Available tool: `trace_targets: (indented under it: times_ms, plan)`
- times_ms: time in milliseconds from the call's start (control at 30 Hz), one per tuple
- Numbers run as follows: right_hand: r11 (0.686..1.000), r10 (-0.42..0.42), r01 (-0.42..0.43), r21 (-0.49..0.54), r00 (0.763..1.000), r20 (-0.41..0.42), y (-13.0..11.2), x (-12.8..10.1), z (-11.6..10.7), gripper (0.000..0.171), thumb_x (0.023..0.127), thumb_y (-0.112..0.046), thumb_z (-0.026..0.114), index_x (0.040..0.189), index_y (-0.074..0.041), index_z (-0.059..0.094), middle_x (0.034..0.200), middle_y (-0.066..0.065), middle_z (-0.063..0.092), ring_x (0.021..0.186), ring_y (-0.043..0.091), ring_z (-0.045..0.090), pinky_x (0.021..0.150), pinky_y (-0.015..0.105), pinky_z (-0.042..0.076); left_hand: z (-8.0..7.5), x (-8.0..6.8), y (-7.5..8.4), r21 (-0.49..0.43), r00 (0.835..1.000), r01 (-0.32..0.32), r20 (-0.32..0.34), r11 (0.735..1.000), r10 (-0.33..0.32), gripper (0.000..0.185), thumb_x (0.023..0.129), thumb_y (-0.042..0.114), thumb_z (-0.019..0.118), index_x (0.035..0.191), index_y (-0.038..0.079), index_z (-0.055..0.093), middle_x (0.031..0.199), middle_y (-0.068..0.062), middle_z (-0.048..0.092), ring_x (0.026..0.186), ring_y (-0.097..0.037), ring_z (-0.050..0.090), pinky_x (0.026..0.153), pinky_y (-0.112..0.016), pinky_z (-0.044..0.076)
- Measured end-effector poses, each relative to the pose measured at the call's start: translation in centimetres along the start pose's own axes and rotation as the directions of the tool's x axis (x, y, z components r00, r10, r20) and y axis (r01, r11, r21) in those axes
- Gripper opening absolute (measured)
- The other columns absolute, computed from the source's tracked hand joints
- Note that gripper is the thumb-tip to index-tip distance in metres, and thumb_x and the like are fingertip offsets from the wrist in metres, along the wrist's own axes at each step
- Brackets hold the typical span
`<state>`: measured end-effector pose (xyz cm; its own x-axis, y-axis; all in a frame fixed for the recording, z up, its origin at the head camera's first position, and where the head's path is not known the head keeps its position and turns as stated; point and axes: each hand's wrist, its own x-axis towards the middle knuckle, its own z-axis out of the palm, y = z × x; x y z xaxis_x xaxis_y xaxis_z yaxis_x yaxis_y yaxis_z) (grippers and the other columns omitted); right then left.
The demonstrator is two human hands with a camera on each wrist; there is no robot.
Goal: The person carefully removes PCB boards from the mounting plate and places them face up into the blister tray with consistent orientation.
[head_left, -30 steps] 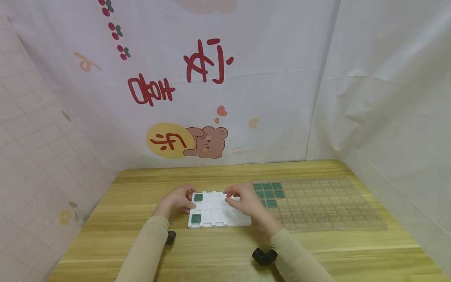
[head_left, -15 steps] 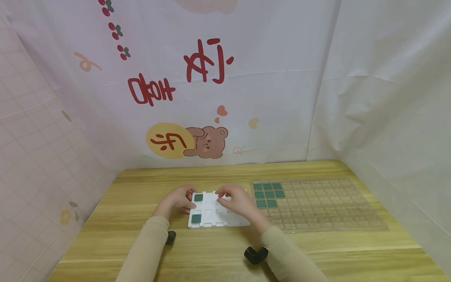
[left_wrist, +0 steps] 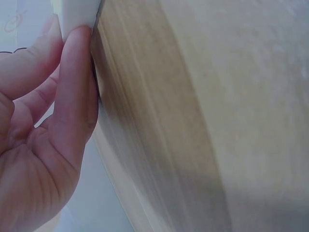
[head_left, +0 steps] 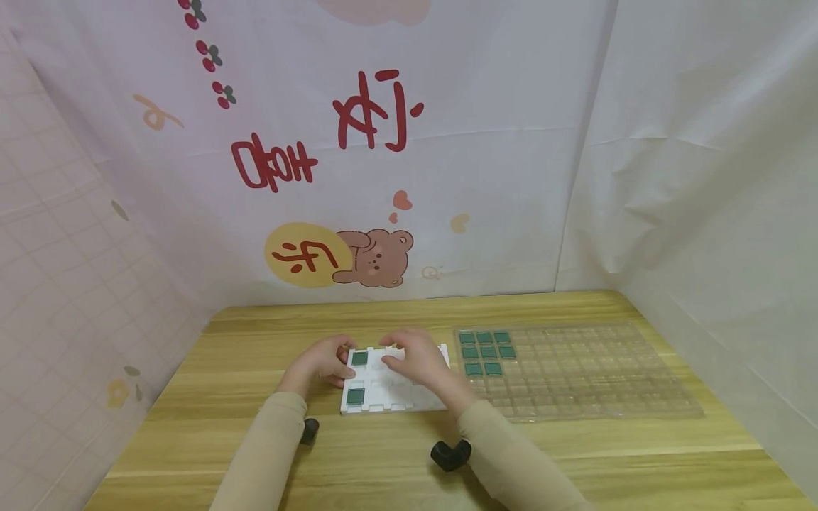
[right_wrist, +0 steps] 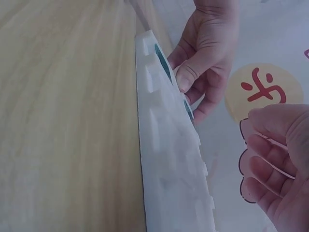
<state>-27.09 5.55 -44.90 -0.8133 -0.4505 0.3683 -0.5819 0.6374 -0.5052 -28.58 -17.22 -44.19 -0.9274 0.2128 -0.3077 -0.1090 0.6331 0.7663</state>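
Observation:
My left hand [head_left: 326,362] holds the left edge of a white slotted tray [head_left: 390,406]. In the left wrist view, the thumb and a finger of the left hand [left_wrist: 43,121] meet at the white tray [left_wrist: 79,14]. Two green square chips, one far [head_left: 361,358] and one near [head_left: 355,396], sit in the tray's leftmost column. My right hand [head_left: 414,358] is over the tray's middle, hiding part of it. In the right wrist view, that right hand [right_wrist: 282,159] is apart from the tray [right_wrist: 171,159], fingers loosely bent, nothing visible between them.
On the right lies a clear compartment tray [head_left: 594,383]. Several green chips [head_left: 488,352] fill its far left compartments. Both trays rest on a wooden table [head_left: 358,461], with printed curtains behind and at the sides.
My right hand has moved left across the white tray, uncovering its right edge and the leftmost chips of the clear tray. The left hand and the white tray have stayed put.

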Motion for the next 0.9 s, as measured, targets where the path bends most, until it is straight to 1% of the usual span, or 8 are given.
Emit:
trace_targets:
  times_ms: [233,467,667,900]
  plan:
    - [0.999,0.019,-0.018,-0.046,0.999,0.03,-1.0,0.8,0.9,0.027,0.088,-0.023,0.077,0.113,-0.016,0.072,0.111,-0.001,0.068,0.102,0.019,0.059,0.086,0.035,0.051,0.0,-0.1,0.0,-0.015,1.0,-0.005,0.009,1.0,0.005,0.05,0.079,-0.01,0.076,0.123,0.002,0.057,0.096,-0.015,0.051,0.076,-0.022,0.057,0.062,-0.031,0.059]
    - [0.993,0.036,-0.029,-0.118,0.998,0.06,-1.3,1.6,2.2,0.031,0.088,-0.027,0.076,0.117,-0.018,0.071,0.115,-0.002,0.067,0.112,0.02,0.057,0.092,0.036,0.05,0.0,0.1,0.0,-0.009,1.0,-0.006,0.023,1.0,0.006,0.049,0.08,-0.011,0.075,0.124,0.0,0.055,0.097,-0.016,0.05,0.074,-0.021,0.056,0.062,-0.031,0.059]
    - [0.986,0.024,-0.011,-0.165,0.997,0.075,-1.3,2.1,3.0,0.035,0.088,-0.029,0.076,0.12,-0.017,0.07,0.118,-0.002,0.067,0.114,0.022,0.057,0.094,0.037,0.05,0.1,0.1,0.0,-0.016,1.0,-0.004,0.01,1.0,0.005,0.049,0.08,-0.011,0.076,0.122,0.001,0.056,0.096,-0.016,0.051,0.073,-0.021,0.056,0.061,-0.032,0.059]
    - [0.975,0.036,-0.014,-0.221,0.995,0.097,-1.4,2.6,3.9,0.035,0.087,-0.029,0.077,0.119,-0.019,0.071,0.119,-0.003,0.067,0.116,0.021,0.057,0.095,0.035,0.05,0.1,0.0,-0.1,-0.024,1.0,-0.015,0.008,1.0,0.015,0.048,0.08,-0.012,0.075,0.122,0.0,0.056,0.095,-0.016,0.052,0.073,-0.021,0.057,0.06,-0.032,0.059]
